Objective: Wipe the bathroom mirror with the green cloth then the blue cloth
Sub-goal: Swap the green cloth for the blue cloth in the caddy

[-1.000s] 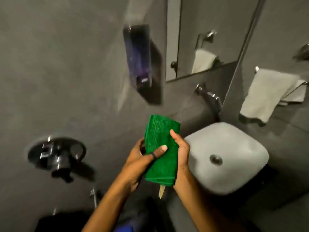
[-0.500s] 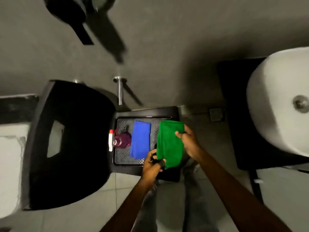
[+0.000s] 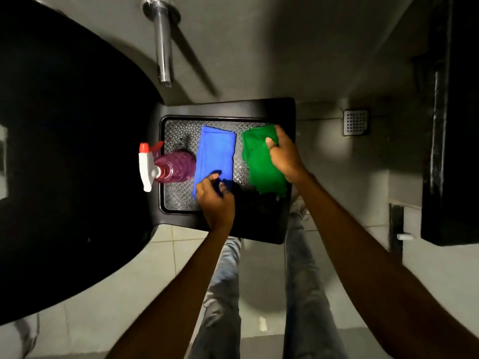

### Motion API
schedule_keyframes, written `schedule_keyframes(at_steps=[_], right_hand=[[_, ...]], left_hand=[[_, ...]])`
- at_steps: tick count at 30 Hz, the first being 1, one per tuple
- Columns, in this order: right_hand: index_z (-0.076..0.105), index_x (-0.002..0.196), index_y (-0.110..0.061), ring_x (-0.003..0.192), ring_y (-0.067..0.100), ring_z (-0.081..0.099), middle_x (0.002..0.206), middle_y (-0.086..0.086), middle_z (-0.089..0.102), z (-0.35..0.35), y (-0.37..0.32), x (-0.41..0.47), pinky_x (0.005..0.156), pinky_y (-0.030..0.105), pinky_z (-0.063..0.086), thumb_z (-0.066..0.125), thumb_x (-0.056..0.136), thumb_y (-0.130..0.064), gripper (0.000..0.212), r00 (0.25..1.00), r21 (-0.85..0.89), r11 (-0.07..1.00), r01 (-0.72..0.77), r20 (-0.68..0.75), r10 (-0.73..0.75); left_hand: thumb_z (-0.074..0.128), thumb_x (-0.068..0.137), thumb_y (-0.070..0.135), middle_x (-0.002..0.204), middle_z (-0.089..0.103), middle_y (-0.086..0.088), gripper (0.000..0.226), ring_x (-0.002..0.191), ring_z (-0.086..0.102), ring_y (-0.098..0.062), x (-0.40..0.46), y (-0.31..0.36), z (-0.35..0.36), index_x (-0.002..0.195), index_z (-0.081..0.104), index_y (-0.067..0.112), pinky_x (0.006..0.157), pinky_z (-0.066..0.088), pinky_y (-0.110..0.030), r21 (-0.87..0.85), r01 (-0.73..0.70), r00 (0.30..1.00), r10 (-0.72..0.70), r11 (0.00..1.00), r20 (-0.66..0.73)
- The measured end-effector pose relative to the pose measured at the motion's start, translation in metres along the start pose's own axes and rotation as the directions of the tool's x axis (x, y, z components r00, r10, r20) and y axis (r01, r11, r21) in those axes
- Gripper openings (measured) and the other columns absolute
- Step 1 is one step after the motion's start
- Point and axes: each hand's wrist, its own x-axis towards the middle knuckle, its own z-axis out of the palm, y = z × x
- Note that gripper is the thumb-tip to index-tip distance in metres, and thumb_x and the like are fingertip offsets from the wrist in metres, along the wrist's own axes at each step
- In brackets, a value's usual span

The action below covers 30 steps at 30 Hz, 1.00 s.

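The green cloth lies folded on the right side of a black tray-topped stool below me. My right hand rests on top of the green cloth, thumb over its upper part. The blue cloth lies folded in the tray's middle. My left hand pinches the blue cloth's near corner with curled fingers. The mirror is out of view.
A purple spray bottle with a white and red trigger lies at the tray's left edge. A large black toilet lid fills the left. A chrome pipe juts from the wall above. A floor drain and dark cabinet are on the right.
My view dropped from the mirror and sink to the stool. The green cloth went from both hands down onto the tray. My left hand let go of it and took the blue cloth's corner.
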Motion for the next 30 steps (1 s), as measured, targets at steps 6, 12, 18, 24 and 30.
schedule_keyframes(at_steps=[6,12,18,24,30], right_hand=[[0.045,0.146,-0.013,0.126,0.032,0.060,0.138,0.013,0.062,0.014,0.013,-0.006,0.108,0.042,0.048,0.056,0.100,-0.019,0.048,0.997,0.098,0.995,-0.033,0.079,0.025],[0.044,0.145,-0.009,0.115,0.032,0.060,0.131,0.018,0.058,0.020,0.019,-0.027,0.098,0.033,0.049,0.063,0.080,-0.002,0.069,0.959,-0.156,0.980,0.125,-0.234,-0.160],[0.057,0.131,-0.005,0.079,0.019,0.057,0.107,0.012,0.058,0.018,0.018,-0.058,0.080,0.028,0.050,0.060,0.085,0.005,0.047,0.965,0.033,0.994,0.101,-0.246,-0.089],[0.058,0.133,-0.003,0.117,0.033,0.063,0.129,0.021,0.064,-0.015,-0.016,-0.093,0.098,0.041,0.050,0.059,0.099,-0.019,0.037,0.933,0.565,0.744,-0.358,0.182,0.311],[0.053,0.139,-0.002,0.111,0.035,0.065,0.127,0.021,0.063,-0.096,-0.109,-0.167,0.095,0.046,0.054,0.035,0.097,-0.066,0.078,0.881,0.865,0.226,-0.449,0.471,-0.053]], left_hand=[[0.067,0.089,0.017,0.129,0.059,-0.032,0.044,0.121,0.056,-0.049,0.017,0.002,-0.005,0.126,0.061,-0.005,0.099,0.040,-0.053,0.173,0.098,0.994,-0.090,0.980,-0.054],[0.084,0.081,0.037,0.144,0.053,-0.026,0.080,0.131,0.055,-0.047,0.028,-0.012,0.002,0.141,0.049,-0.002,0.106,0.044,-0.055,0.282,0.145,0.986,-0.163,0.948,0.041],[0.085,0.078,0.049,0.130,0.072,-0.027,0.073,0.122,0.068,-0.046,0.034,-0.010,-0.007,0.130,0.062,0.003,0.106,0.054,-0.051,0.269,0.373,0.896,-0.420,0.888,0.144],[0.070,0.090,-0.004,0.105,0.081,-0.013,0.028,0.093,0.074,-0.031,0.009,0.065,-0.034,0.117,0.070,0.005,0.085,0.067,-0.045,-0.346,0.472,0.850,-0.314,0.811,0.423],[0.071,0.090,0.001,0.082,0.085,0.004,0.027,0.069,0.079,-0.011,-0.056,0.189,-0.093,0.116,0.072,0.011,0.059,0.065,-0.024,-0.369,0.356,0.693,0.022,0.859,0.721]])
